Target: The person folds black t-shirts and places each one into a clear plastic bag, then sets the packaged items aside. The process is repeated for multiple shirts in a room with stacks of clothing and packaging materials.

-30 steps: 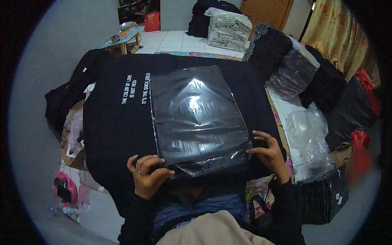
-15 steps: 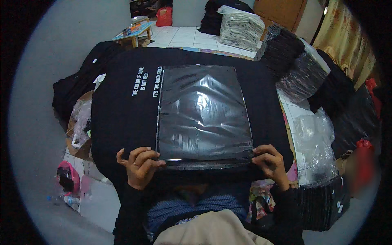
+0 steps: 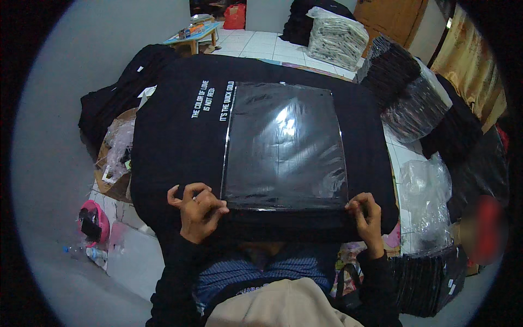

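A flat, glossy clear plastic bag with something black inside lies on a spread black garment that carries white lettering. My left hand pinches the bag's near left corner between thumb and index finger, its other fingers curled up and away. At the near right corner, my right hand holds the bag's edge in a similar pinch. The near edge runs nearly straight between both hands. Light glares off the middle of the plastic, so the contents' exact kind cannot be made out.
Plastic-wrapped stacks stand at the right, beside loose clear plastic and a black pile. A white-wrapped stack sits at the back. Left are dark garments, a cardboard box and a pink basin.
The strip of plastic that stuck out at the bag's near edge no longer shows, and the surface looks smoother. Both hands keep to the near corners. The whole view has shifted slightly.
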`<state>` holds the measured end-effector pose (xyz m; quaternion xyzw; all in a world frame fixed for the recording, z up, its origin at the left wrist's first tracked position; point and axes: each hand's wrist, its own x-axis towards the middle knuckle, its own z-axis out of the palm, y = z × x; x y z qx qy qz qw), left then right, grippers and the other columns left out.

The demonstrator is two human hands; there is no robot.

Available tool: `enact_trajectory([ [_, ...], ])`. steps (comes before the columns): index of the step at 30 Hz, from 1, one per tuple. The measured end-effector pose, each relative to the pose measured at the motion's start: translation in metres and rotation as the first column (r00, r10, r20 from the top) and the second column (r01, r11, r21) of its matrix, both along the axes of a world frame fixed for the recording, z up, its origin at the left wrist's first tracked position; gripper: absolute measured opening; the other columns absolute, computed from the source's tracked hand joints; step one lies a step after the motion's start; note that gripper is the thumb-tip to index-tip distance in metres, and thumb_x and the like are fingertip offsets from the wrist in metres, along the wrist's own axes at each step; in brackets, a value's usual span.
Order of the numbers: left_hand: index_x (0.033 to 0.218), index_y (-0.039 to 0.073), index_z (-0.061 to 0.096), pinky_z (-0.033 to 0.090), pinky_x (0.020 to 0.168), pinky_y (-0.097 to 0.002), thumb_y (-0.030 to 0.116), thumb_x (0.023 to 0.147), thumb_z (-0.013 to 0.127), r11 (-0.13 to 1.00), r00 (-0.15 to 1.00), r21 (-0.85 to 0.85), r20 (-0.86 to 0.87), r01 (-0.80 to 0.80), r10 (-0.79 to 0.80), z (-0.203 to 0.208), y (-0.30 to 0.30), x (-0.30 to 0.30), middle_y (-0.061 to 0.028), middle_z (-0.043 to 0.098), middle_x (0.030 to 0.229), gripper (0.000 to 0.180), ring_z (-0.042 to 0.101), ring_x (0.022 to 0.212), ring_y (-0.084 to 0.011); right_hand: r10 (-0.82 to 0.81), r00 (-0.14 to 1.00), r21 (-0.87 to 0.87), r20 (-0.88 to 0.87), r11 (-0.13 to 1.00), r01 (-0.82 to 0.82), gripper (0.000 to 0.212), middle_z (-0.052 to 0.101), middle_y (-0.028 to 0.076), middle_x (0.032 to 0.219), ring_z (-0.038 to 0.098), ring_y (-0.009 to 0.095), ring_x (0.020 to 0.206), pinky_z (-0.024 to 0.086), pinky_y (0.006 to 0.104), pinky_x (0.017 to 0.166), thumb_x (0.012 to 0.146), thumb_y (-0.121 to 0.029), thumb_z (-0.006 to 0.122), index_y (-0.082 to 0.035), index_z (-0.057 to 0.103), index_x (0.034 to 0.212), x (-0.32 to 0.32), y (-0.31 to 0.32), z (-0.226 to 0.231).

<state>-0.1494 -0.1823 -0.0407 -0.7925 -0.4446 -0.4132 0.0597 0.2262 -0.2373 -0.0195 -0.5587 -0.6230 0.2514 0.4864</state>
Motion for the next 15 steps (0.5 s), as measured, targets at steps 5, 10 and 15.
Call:
enact_trajectory([
  [5,0.079,0.016,0.060,0.020,0.091,-0.0392,0.026,0.082,0.067,0.901,0.968,-0.384,0.063,-0.200,0.242,0.010,-0.001,0.022,0.0053,0.054,0.076,0.013,0.050,0.088,-0.0144,-0.191,0.969,-0.051,0.156,0.978,0.201,0.004,0.056,0.009,0.075,0.056,0.017,0.067,0.044,0.0297,0.061,0.090,-0.002,0.055,-0.001,0.053,0.088,-0.013,0.008,-0.003],
  [10,0.102,0.015,0.060,0.021,0.093,-0.0398,0.024,0.085,0.062,0.868,0.922,-0.350,0.030,-0.352,0.385,0.017,-0.006,0.032,0.0025,0.057,0.092,0.019,0.050,0.097,-0.0146,-0.294,0.837,0.111,0.461,0.955,0.274,0.012,0.053,0.010,0.080,0.055,0.018,0.073,0.043,0.0302,0.062,0.086,-0.003,0.061,-0.001,0.050,0.090,-0.009,0.015,-0.002],
  [15,0.111,0.014,0.060,0.025,0.096,-0.0417,0.018,0.089,0.052,0.867,0.872,-0.311,0.181,-0.388,0.455,0.034,0.007,0.030,-0.0032,0.058,0.115,0.024,0.050,0.115,-0.0207,-0.441,0.886,0.097,0.143,0.897,0.431,0.012,0.057,0.013,0.090,0.059,0.021,0.085,0.048,0.0301,0.072,0.086,-0.003,0.061,0.001,0.054,0.095,-0.007,0.041,0.019],
])
